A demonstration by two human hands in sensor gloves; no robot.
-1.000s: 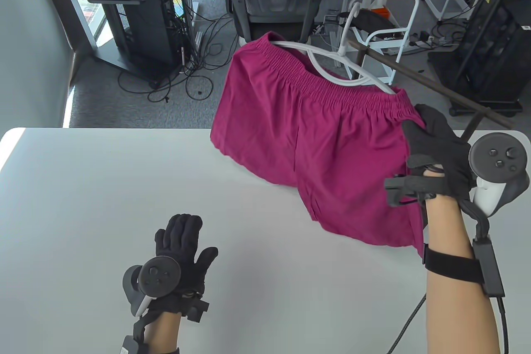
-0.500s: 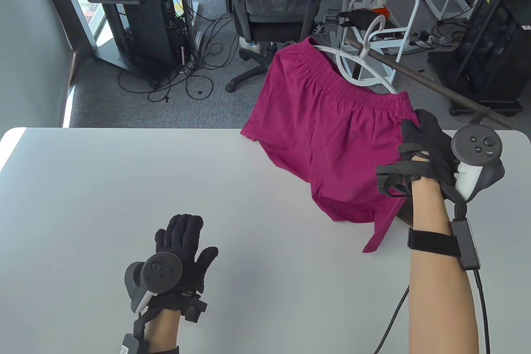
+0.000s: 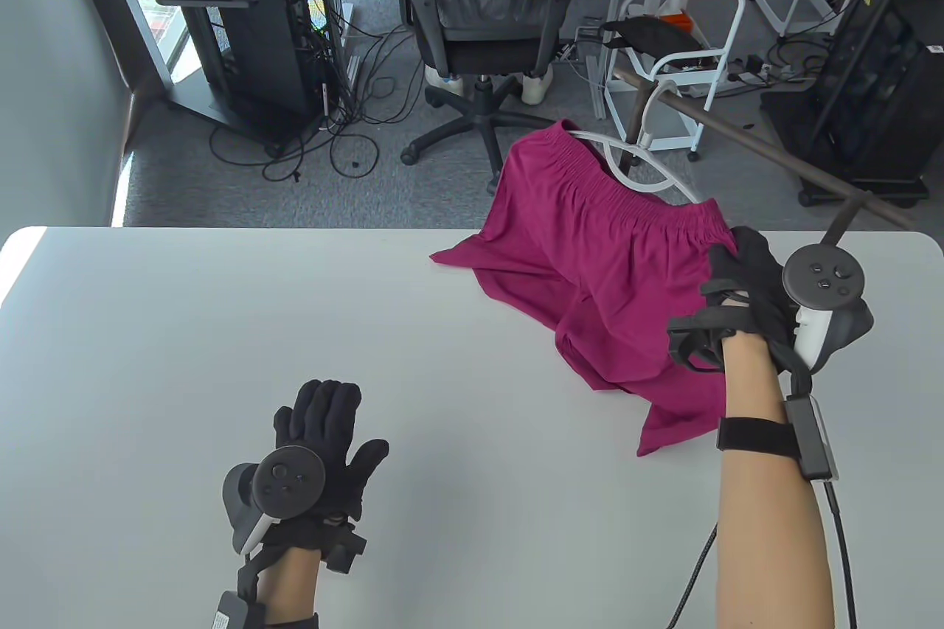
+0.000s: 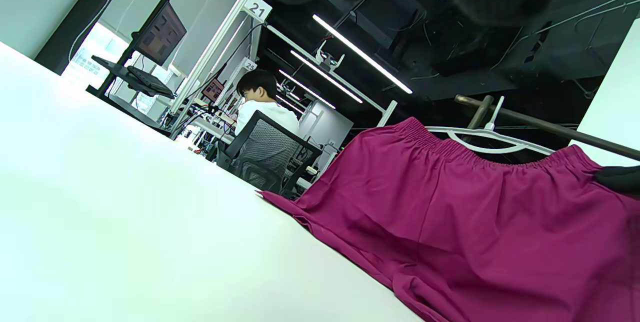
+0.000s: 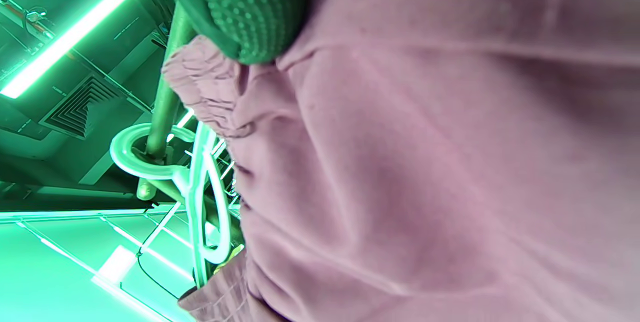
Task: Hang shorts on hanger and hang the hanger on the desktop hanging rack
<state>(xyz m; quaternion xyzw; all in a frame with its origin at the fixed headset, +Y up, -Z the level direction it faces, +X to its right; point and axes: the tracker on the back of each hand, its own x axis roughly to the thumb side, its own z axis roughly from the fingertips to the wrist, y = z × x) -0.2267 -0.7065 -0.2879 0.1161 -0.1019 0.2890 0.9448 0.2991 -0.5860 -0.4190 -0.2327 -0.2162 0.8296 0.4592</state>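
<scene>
Magenta shorts (image 3: 605,268) hang by their elastic waistband on a white hanger (image 3: 653,168). The hanger's hook (image 3: 650,96) curls over the dark bar of the desktop rack (image 3: 745,135) at the table's far right. The shorts' legs trail down onto the white table (image 3: 221,334). My right hand (image 3: 737,249) grips the near end of the waistband and hanger. My left hand (image 3: 324,430) lies flat and open on the table at the front left, holding nothing. The left wrist view shows the shorts (image 4: 475,232) under the hanger (image 4: 490,137). In the right wrist view the hook (image 5: 145,157) rings the bar (image 5: 165,97).
The rack's right post (image 3: 837,225) rises at the table's far right corner. Beyond the far edge stand an office chair (image 3: 487,2), a white cart (image 3: 686,17) and a computer stand (image 3: 243,24) with cables. A person (image 4: 260,102) sits in the background.
My right hand has carried the hanger and shorts right and down, bringing the hook over the rack bar. The legs now drape lower on the table. The left hand has stayed put.
</scene>
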